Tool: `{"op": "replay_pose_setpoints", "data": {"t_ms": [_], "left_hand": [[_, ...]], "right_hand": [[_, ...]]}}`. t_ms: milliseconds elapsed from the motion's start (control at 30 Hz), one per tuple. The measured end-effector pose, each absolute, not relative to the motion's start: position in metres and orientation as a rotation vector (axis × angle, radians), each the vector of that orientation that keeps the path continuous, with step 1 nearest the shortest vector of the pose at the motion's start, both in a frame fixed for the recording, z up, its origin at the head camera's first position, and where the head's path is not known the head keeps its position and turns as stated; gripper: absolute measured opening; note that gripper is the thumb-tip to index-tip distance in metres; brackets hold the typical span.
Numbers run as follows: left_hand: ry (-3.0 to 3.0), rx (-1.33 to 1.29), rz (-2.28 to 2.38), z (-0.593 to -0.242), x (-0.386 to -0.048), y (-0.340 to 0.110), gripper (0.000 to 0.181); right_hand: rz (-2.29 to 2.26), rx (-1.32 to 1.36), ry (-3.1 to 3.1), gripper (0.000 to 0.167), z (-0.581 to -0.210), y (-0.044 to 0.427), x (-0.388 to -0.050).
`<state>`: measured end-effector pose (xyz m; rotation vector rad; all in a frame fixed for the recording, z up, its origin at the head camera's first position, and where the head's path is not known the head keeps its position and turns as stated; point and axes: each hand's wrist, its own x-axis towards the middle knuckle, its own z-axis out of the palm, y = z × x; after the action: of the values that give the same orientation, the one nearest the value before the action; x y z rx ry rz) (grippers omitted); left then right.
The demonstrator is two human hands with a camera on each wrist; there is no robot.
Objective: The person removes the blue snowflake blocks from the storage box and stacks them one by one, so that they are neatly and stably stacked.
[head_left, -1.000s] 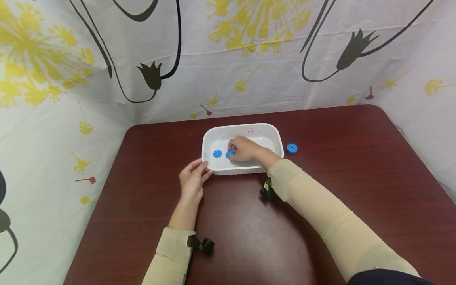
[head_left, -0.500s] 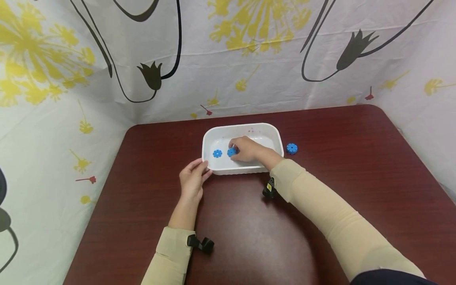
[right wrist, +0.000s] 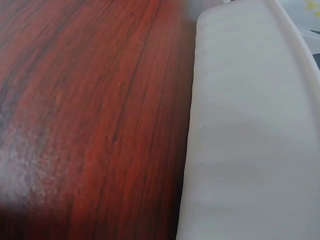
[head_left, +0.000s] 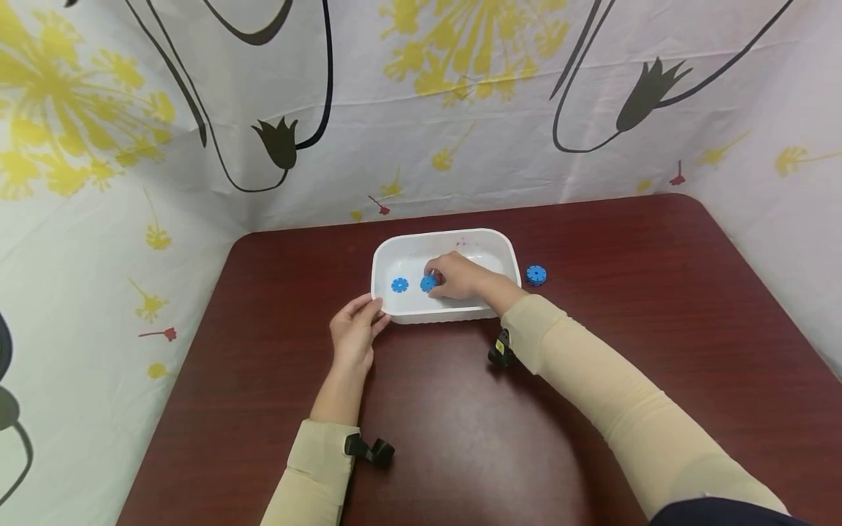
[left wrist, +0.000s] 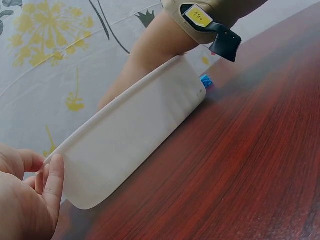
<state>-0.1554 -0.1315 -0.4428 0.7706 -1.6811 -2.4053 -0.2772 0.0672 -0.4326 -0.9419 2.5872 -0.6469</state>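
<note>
A white plastic tray point(head_left: 434, 317) stands on the table, and my left hand point(head_left: 355, 332) grips its near left corner. The left wrist view shows the thumb and fingers of that hand point(left wrist: 37, 185) at the rim. Inside the tray, my right hand point(head_left: 457, 276) pinches a blue notched disc point(head_left: 427, 283) between thumb and fingers. A second blue notched disc point(head_left: 399, 285) lies flat on the tray floor, left of the held one. The right wrist view has only the tray's outer wall point(right wrist: 250, 130) and table; the hand is out of it.
Just right of the tray, what looks like a small stack of blue notched discs point(head_left: 536, 275) sits on the dark red wooden table point(head_left: 473, 424). A patterned white cloth point(head_left: 408, 131) hangs behind the table and along its sides.
My right hand has shifted slightly to the right with the pinched disc, widening the gap to the loose disc. My left hand has stayed at the tray corner.
</note>
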Motion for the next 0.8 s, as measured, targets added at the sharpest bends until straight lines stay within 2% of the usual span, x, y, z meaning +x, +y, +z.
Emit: {"op": "replay_pose_setpoints", "data": {"t_ms": [200,467,800], "left_hand": [[-1.683,0.765,-2.407,-0.445,-0.155,-0.132,0.031],[-1.666,0.774,-2.411,-0.443,-0.153,-0.131,0.031],[-1.641,0.776,-2.419,-0.442,-0.153,-0.130,0.029]], "right_hand": [[-0.685,-0.942,2.598,0.029,-0.433,0.067,-0.276],[-0.749,-0.953,2.611,0.037,-0.428,0.076,-0.274],[-0.876,-1.016,2.652,0.036,-0.424,0.095,-0.269]]}}
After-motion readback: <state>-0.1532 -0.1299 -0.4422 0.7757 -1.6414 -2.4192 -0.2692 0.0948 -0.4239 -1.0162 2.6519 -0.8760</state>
